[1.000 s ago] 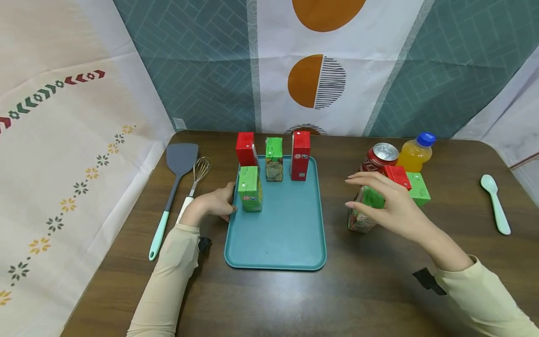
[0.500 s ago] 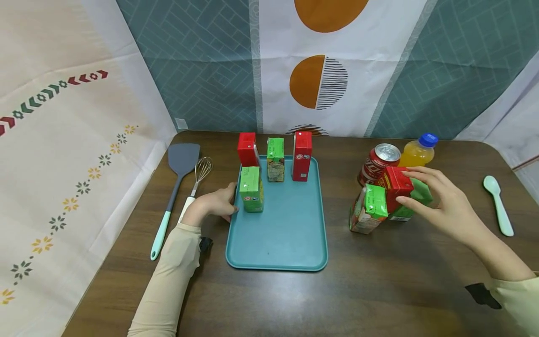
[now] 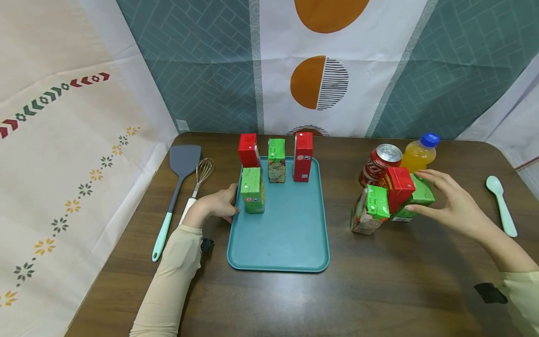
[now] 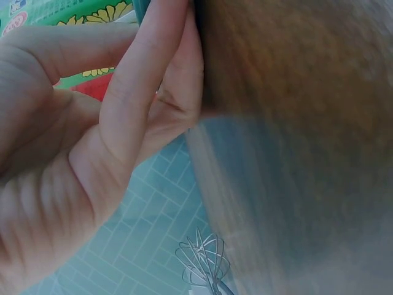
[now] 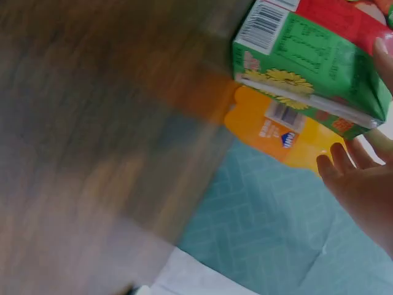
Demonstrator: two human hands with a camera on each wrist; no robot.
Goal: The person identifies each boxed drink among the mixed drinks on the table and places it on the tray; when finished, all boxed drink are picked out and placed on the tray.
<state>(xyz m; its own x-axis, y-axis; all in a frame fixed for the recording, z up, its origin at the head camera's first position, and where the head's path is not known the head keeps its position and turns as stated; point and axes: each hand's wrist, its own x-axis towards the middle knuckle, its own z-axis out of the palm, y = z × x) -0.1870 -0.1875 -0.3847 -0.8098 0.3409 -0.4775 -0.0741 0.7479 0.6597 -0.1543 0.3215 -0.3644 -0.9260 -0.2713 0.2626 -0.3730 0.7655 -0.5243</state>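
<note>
On the table lies a blue-green tray point(image 3: 284, 238). My left hand point(image 3: 214, 203) pinches its left rim, with the thumb on the inner side. Two green drink cartons, one front left point(image 3: 253, 190) and one at the back point(image 3: 276, 160), stand on the tray with two red ones, back left point(image 3: 248, 150) and back right point(image 3: 303, 157). To the right, my right hand point(image 3: 456, 206) has fingers and thumb spread on either side of a green carton point(image 3: 423, 191). Firm contact is unclear. A red carton point(image 3: 396, 187) and another green carton point(image 3: 370, 209) stand beside it.
Behind the right-hand cartons are a red soda can point(image 3: 380, 164) and a bottle of orange drink point(image 3: 418, 153). A pale green spoon point(image 3: 501, 206) lies far right. Left of the tray lie a grey spatula point(image 3: 181, 171) and a whisk point(image 3: 201, 175).
My right hand has moved right, from above the near green carton past the red carton to the rear green carton. My left hand has stayed at the tray's rim.
</note>
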